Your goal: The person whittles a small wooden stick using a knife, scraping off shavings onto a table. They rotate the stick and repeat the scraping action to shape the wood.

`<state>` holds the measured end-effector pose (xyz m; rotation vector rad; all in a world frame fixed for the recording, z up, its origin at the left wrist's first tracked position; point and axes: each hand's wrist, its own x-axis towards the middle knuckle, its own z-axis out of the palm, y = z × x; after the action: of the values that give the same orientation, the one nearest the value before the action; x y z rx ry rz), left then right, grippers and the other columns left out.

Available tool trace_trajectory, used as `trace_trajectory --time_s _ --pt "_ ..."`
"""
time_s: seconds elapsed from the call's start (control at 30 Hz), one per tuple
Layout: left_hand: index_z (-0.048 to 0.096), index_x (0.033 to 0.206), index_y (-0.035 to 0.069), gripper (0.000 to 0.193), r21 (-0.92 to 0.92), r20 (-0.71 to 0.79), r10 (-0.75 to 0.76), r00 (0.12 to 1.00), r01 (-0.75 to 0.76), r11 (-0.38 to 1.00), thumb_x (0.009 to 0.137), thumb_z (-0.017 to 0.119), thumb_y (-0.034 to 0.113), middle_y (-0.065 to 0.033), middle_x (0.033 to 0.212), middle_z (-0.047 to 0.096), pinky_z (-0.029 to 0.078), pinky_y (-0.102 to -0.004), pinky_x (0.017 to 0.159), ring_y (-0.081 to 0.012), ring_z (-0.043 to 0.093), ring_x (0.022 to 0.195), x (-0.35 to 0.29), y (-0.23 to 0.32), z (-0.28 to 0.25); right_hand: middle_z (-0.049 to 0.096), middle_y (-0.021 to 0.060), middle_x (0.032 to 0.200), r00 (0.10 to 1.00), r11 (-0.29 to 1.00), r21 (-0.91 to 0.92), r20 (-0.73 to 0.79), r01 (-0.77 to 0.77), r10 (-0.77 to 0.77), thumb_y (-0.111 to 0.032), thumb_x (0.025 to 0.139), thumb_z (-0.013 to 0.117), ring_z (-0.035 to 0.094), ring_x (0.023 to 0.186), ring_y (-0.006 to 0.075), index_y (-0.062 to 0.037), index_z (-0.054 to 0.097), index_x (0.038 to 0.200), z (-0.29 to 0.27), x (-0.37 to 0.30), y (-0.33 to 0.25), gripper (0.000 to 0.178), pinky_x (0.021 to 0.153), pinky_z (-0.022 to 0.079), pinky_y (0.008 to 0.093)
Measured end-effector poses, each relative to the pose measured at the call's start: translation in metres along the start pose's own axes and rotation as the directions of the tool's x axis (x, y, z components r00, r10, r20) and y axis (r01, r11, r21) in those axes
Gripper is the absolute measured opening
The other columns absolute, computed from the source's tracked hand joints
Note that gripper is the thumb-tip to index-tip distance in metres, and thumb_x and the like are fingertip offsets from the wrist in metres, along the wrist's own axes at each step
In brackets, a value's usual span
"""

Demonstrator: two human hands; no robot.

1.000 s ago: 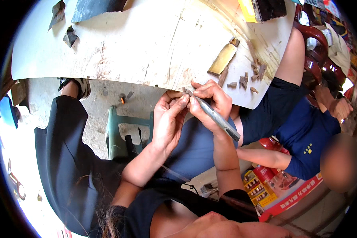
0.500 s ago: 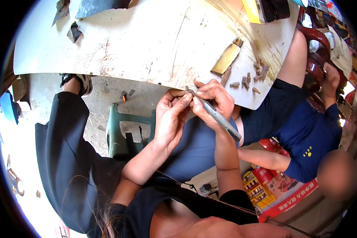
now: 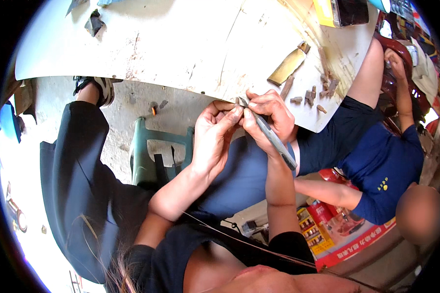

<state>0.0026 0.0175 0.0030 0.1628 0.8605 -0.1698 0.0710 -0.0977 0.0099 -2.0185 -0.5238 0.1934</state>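
My left hand [image 3: 214, 133] is closed in a pinch at the table's near edge. Between its thumb and finger is a small brown piece [image 3: 238, 101], mostly covered by the fingertips. My right hand [image 3: 273, 118] is wrapped round a grey knife [image 3: 277, 143]; its handle end points down to the right, and its tip meets the brown piece. The fingertips of both hands nearly touch. Right of them, several small brown pieces [image 3: 309, 96] and a longer brown stick [image 3: 287, 87] lie on the white table [image 3: 181, 49].
A yellowish block [image 3: 287, 66] and a yellow-and-black box [image 3: 342, 12] stand on the table. Dark scraps [image 3: 94, 23] lie at its far left. A green stool [image 3: 141, 151] is below. Another person in a blue shirt [image 3: 384, 168] sits at the right.
The view has shifted, so the table's things appear farther right and higher. Both my hands keep their grip at the table edge. The other person's hand has moved up.
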Motion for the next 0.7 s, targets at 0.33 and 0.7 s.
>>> trace_trajectory --time_s 0.33,0.7 --pt "0.054 0.096 -0.001 0.010 0.007 0.013 0.006 1.000 -0.006 1.000 0.088 0.058 0.003 -0.0062 0.084 0.062 0.050 -0.0263 0.075 -0.0114 0.060 0.078 -0.0006 0.0004 -0.0005 0.061 0.0124 0.072 0.998 0.990 0.137 -0.047 -0.032 0.039 0.001 0.069 0.068 0.059 0.067 0.0201 0.0032 0.058 0.078 0.0040 -0.0044 0.0038 0.014 0.078 0.055 0.0403" --pt "0.055 0.095 -0.001 0.010 -0.014 0.000 0.000 1.000 0.000 1.000 0.088 0.060 0.004 -0.0070 0.086 0.063 0.049 -0.0251 0.074 -0.0110 0.060 0.077 -0.0010 0.0001 -0.0011 0.062 0.0139 0.073 0.999 0.996 0.093 -0.043 0.002 0.002 -0.003 0.069 0.070 0.061 0.067 0.0218 0.0031 0.058 0.078 0.0031 -0.0047 0.0055 0.015 0.075 0.055 0.0379"
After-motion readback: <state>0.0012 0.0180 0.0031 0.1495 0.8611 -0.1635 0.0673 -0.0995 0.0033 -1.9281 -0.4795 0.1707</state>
